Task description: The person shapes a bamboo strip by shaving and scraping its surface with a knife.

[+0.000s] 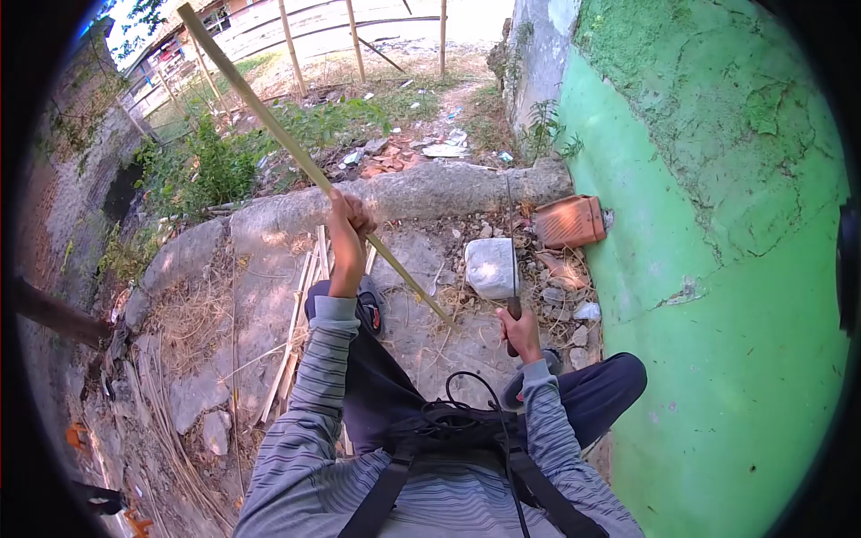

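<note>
My left hand (351,220) is closed round a long bamboo strip (260,108). The strip slants from the upper left down toward the ground in front of me. In my right hand (522,334) is the dark handle of a machete (514,260), its long thin blade pointing away from me. A pale whitish stone block (489,268) lies on the ground just left of the blade. Several split bamboo strips (292,336) rest beside my left leg. The blade and the bamboo strip are apart.
A green plastered wall (717,350) rises close on my right. A low concrete ledge (404,190) crosses ahead, with an orange roof tile or pot-like piece (570,221) by the wall. Rubble, dry shavings and plants (211,166) lie around; a bamboo fence (354,40) stands beyond.
</note>
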`<move>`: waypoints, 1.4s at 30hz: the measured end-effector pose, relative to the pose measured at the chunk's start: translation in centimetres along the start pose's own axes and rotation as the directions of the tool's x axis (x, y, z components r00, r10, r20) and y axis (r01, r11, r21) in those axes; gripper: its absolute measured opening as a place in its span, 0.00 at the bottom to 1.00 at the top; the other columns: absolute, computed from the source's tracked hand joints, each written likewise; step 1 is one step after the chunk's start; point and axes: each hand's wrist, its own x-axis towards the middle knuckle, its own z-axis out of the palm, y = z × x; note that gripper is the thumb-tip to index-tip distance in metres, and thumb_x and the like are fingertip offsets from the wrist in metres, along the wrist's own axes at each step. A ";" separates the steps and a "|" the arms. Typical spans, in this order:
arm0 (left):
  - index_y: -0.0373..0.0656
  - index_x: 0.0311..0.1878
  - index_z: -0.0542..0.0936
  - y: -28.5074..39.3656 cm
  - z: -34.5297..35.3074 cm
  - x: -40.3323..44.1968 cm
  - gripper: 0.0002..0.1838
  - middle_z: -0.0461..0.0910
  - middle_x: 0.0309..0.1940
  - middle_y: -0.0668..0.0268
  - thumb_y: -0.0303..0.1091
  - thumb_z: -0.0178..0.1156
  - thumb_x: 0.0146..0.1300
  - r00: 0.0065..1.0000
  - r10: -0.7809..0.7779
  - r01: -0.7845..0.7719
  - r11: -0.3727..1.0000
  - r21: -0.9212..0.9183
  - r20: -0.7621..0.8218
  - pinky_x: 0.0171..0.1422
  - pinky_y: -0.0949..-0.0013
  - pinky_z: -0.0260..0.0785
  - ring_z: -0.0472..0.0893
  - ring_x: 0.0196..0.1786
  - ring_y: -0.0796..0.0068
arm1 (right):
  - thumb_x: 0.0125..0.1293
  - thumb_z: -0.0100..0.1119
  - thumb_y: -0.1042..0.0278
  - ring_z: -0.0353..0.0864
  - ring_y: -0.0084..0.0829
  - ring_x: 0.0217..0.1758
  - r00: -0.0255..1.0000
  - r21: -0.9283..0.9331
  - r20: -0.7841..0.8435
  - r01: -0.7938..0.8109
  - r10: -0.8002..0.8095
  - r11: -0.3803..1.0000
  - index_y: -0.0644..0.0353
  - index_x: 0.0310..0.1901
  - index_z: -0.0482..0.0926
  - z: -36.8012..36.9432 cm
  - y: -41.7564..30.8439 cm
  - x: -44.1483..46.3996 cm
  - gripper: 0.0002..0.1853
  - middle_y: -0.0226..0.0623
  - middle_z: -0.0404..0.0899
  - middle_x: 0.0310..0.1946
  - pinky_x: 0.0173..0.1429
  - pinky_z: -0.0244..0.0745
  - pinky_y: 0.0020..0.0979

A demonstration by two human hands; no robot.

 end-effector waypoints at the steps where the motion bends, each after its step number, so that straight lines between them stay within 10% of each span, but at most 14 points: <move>1: 0.49 0.34 0.66 -1.8 0.5 -0.3 0.28 0.54 0.22 0.76 0.64 0.45 0.80 0.998 -0.043 0.040 0.998 0.052 0.053 0.29 0.71 0.55 0.57 0.22 0.81 | 0.69 0.65 0.60 0.76 0.22 0.17 1.000 -0.001 0.000 0.005 -0.005 1.000 0.62 0.27 0.79 -0.2 -0.5 -0.3 0.17 0.30 0.76 0.15 0.24 0.68 0.30; 7: 0.46 0.34 0.67 -10.9 -0.5 -2.0 0.30 0.58 0.20 0.74 0.64 0.41 0.82 0.911 -0.186 0.142 0.979 0.143 0.369 0.32 0.70 0.59 0.59 0.22 0.80 | 0.67 0.68 0.65 0.79 0.18 0.30 0.971 0.088 -0.004 0.240 -0.241 0.967 0.61 0.38 0.80 -0.1 -3.3 -1.5 0.09 0.28 0.81 0.27 0.38 0.73 0.26; 17: 0.37 0.49 0.76 -14.5 0.6 -4.5 0.31 0.77 0.28 0.65 0.59 0.39 0.84 0.852 -0.329 0.202 0.924 0.326 0.406 0.42 0.69 0.73 0.78 0.33 0.74 | 0.68 0.68 0.70 0.82 0.19 0.37 0.949 0.195 0.012 0.308 -0.316 0.931 0.61 0.54 0.75 5.6 -4.3 0.0 0.17 0.29 0.83 0.37 0.45 0.77 0.25; 27: 0.43 0.74 0.46 -13.1 1.5 -5.7 0.31 0.80 0.56 0.56 0.43 0.52 0.82 0.799 -0.345 0.180 0.919 0.351 0.493 0.73 0.59 0.69 0.79 0.63 0.65 | 0.65 0.66 0.70 0.79 0.23 0.53 0.951 0.344 0.052 0.270 -0.305 0.899 0.65 0.69 0.69 7.7 -4.5 0.8 0.31 0.38 0.81 0.53 0.58 0.75 0.29; 34: 0.43 0.70 0.48 -12.7 1.7 -6.2 0.29 0.78 0.61 0.49 0.43 0.53 0.81 0.791 -0.318 0.151 0.930 0.336 0.523 0.72 0.56 0.69 0.79 0.64 0.60 | 0.64 0.65 0.71 0.77 0.26 0.54 0.927 0.258 0.038 0.351 -0.373 0.900 0.66 0.69 0.69 8.1 -5.0 1.1 0.32 0.34 0.75 0.53 0.61 0.72 0.29; 36: 0.47 0.72 0.46 -12.8 1.4 -6.5 0.33 0.76 0.67 0.49 0.50 0.54 0.80 0.703 -0.441 0.350 0.897 0.268 0.558 0.78 0.55 0.63 0.75 0.71 0.59 | 0.64 0.66 0.71 0.77 0.27 0.53 0.944 0.343 0.008 0.308 -0.330 0.887 0.68 0.62 0.75 8.3 -5.1 1.1 0.25 0.35 0.73 0.53 0.61 0.72 0.31; 42: 0.44 0.73 0.46 -12.5 1.9 -7.3 0.35 0.67 0.75 0.42 0.47 0.56 0.79 0.630 -0.442 0.257 0.894 0.366 0.638 0.81 0.55 0.61 0.71 0.74 0.60 | 0.64 0.67 0.68 0.78 0.31 0.52 0.940 0.246 0.016 0.327 -0.341 0.912 0.68 0.44 0.80 8.8 -2.9 1.7 0.12 0.37 0.74 0.51 0.58 0.73 0.34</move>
